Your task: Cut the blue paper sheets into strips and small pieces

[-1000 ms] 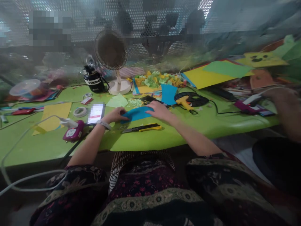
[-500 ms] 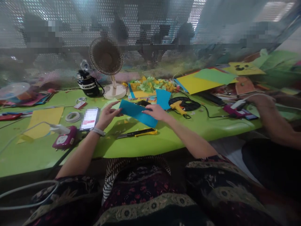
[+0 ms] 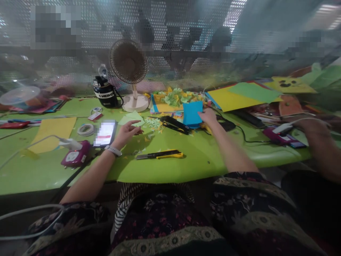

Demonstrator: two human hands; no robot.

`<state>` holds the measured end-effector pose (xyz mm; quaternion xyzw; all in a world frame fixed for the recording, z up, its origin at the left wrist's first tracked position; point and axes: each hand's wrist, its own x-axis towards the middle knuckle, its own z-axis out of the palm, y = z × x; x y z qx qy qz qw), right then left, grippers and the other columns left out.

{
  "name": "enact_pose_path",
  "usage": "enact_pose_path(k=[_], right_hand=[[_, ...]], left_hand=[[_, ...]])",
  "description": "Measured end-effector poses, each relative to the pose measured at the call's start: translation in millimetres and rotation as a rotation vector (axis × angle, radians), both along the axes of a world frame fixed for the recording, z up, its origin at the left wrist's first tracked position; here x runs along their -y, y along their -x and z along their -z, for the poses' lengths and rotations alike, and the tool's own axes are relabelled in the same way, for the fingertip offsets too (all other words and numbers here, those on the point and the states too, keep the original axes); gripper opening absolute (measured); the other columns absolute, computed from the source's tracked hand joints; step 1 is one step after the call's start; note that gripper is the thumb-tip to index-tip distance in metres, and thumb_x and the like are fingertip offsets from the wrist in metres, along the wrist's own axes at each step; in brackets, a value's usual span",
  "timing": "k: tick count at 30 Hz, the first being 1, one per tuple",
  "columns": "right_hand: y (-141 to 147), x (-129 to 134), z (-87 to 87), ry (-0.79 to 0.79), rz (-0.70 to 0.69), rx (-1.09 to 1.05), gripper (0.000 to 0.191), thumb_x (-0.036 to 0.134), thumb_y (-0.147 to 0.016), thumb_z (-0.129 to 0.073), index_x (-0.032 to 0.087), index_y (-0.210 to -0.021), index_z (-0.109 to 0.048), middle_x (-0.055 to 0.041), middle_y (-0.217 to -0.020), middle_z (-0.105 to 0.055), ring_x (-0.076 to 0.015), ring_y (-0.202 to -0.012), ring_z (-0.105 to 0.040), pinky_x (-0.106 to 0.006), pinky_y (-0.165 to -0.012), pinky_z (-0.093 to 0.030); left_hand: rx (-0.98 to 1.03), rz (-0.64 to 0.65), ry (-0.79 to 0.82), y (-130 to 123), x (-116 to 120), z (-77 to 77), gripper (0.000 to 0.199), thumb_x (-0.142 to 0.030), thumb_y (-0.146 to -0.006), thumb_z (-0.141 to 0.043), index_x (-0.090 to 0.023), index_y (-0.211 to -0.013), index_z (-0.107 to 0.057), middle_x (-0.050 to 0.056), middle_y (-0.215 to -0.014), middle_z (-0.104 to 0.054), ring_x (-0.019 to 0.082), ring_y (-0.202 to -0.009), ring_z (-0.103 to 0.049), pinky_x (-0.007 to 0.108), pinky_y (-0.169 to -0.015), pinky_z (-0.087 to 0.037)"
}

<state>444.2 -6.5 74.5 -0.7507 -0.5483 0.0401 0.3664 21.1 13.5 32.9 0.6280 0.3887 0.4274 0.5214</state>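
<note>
My right hand [image 3: 209, 117] is at the right edge of the blue paper [image 3: 192, 111], its fingers closed on that edge. Another blue layer shows just below the upper piece. My left hand [image 3: 126, 134] hovers over the table, fingers stretched out and holding nothing, beside a lit phone [image 3: 106, 133]. Between my hands lies a black stapler [image 3: 174, 125] among small paper scraps. Closer to me is a yellow-and-black utility knife [image 3: 161, 154]. A yellow glue gun [image 3: 205, 128] is mostly hidden by my right hand.
A fan [image 3: 128, 62] and a black bottle [image 3: 105, 94] stand at the back. Green and yellow paper leaves [image 3: 181, 96] are heaped beyond the blue paper. Purple power adapters [image 3: 77, 156] with cables sit on both sides. Another person's arm [image 3: 317, 131] reaches in from the right.
The blue paper held between both hands has gone right and back to the other blue piece with my right hand. My left hand has let go. The stapler is now uncovered.
</note>
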Motion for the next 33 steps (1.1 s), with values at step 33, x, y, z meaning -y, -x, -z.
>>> enact_pose_path(k=[33], right_hand=[[97, -166, -10.8, 0.438, -0.322, 0.499, 0.055, 0.009, -0.095, -0.048, 0.016, -0.15, -0.05, -0.017, -0.136, -0.069, -0.0305, -0.125, -0.065, -0.037, -0.101, -0.05]], left_hand=[[-0.987, 0.187, -0.523, -144, -145, -9.3, 0.056, -0.034, -0.09, -0.073, -0.017, -0.142, -0.06, 0.016, -0.153, -0.055, 0.028, -0.146, -0.048, 0.037, -0.12, -0.038]])
